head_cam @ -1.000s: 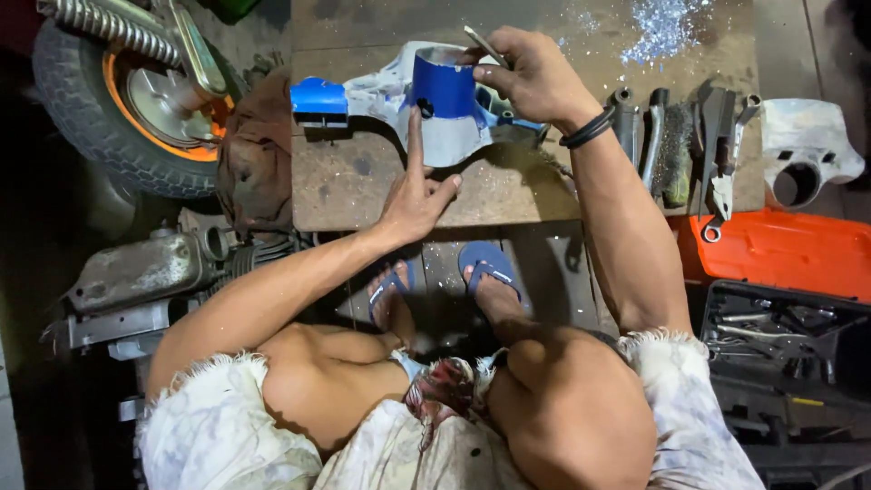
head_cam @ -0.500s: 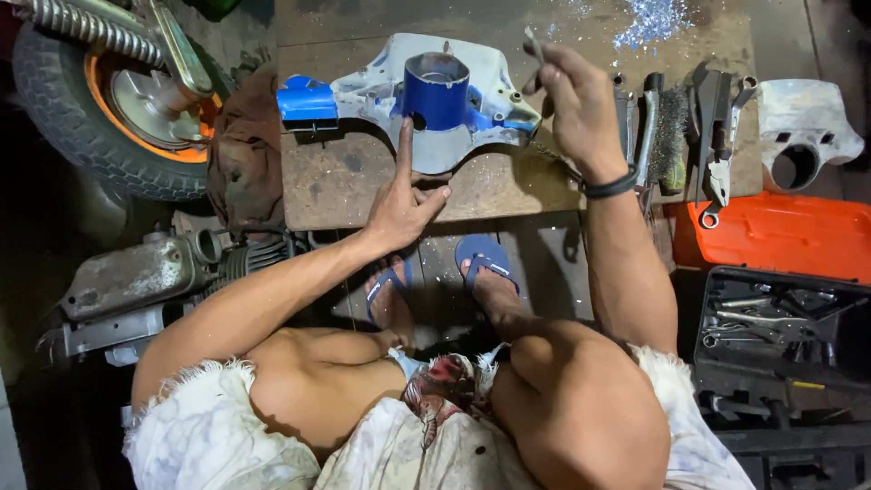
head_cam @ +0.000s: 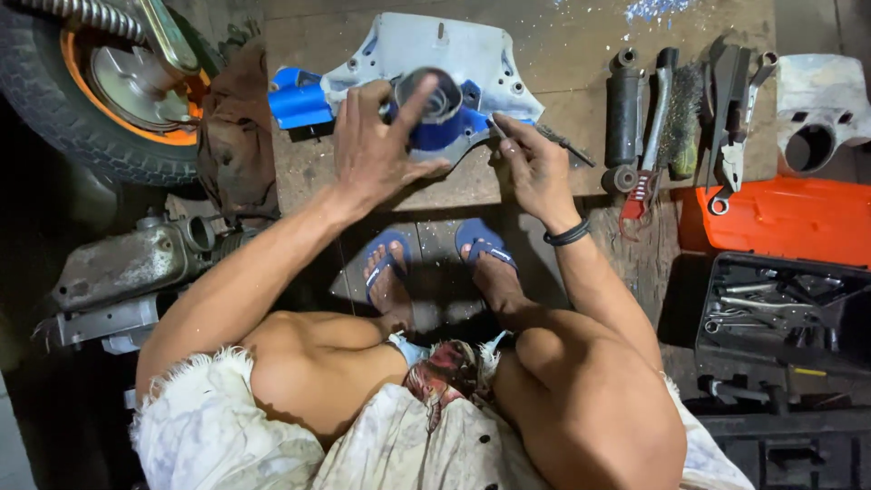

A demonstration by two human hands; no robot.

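Left hand [head_cam: 376,150] spread open over blue housing [head_cam: 445,127], right hand [head_cam: 531,163] gripping thin tool [head_cam: 558,141] — on plank [head_cam: 581,36]

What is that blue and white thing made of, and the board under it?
The blue and white part under the left hand looks like painted metal or hard plastic: smooth and moulded, with screw holes. The board looks like bare wood: brown, grainy, scuffed, dusted with shavings.
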